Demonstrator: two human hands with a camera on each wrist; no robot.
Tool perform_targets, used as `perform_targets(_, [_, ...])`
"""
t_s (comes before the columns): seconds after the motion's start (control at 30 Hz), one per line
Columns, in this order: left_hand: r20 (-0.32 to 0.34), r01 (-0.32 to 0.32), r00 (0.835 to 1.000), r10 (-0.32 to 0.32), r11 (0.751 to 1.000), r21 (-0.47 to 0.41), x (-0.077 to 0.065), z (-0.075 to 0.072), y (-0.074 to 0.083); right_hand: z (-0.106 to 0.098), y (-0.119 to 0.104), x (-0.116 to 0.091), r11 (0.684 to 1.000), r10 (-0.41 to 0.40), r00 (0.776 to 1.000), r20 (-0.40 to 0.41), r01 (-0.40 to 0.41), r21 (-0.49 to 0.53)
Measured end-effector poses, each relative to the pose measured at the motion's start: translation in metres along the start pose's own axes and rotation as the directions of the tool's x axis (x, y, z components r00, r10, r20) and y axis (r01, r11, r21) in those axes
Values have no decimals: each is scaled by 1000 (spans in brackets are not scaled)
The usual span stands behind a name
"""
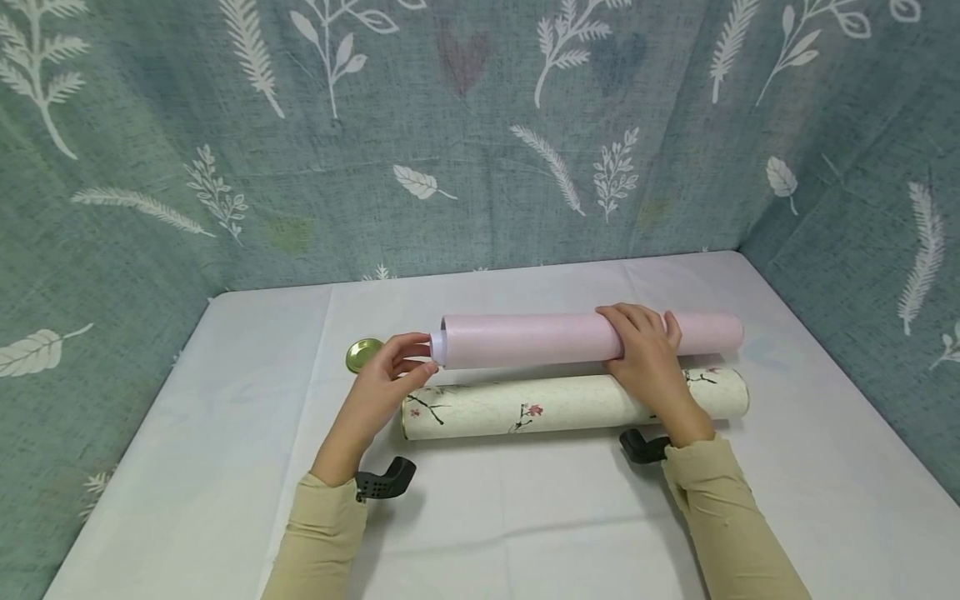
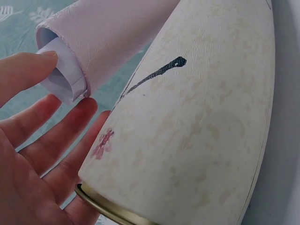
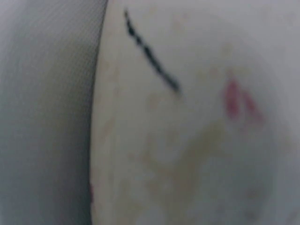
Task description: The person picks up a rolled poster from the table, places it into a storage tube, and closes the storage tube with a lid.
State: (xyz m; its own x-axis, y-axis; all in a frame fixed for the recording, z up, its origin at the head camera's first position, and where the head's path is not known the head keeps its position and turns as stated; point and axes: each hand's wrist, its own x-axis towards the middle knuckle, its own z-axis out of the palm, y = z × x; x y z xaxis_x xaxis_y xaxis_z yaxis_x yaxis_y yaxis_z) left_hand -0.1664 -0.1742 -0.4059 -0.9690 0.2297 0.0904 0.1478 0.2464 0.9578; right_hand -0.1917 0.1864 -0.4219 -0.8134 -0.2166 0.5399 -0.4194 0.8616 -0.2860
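Observation:
A pink tube (image 1: 517, 342) lies crosswise, its left end uncapped. A roll of white paper (image 1: 438, 348) sticks a little out of that end. My left hand (image 1: 375, 393) pinches the roll's edge; in the left wrist view the thumb lies at the rim of the paper (image 2: 70, 70), with fingertips below. My right hand (image 1: 647, 358) grips the pink tube right of its middle from above. Closer to me lies a cream tube (image 1: 472, 410) with dark branches and red blossoms, its surface filling much of the blurred right wrist view.
A shiny green-gold round lid (image 1: 363, 353) lies on the white-covered table (image 1: 465, 533), just beyond my left fingers. A teal curtain (image 1: 480, 192) with white leaves rises behind the table and at its sides.

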Motion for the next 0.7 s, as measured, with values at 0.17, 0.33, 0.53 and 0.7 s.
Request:
perform_targets(0.17, [-1, -1, 1000, 1, 1000, 7, 1, 1, 0, 0, 0, 0, 1000, 0, 1000, 3, 0, 3])
perform_targets(0.33, [-1, -4, 1000, 4, 1000, 18, 0, 2, -1, 0, 0, 1, 1000, -3, 1000, 4, 3, 0])
perform_targets(0.53, [7, -6, 1000, 6, 1000, 12, 1, 4, 0, 0, 0, 0, 1000, -1, 1000, 6, 1, 3])
perform_targets(0.7, [21, -5, 1000, 5, 1000, 16, 0, 7, 0, -1, -1, 0, 1000, -3, 1000, 1, 3, 8])
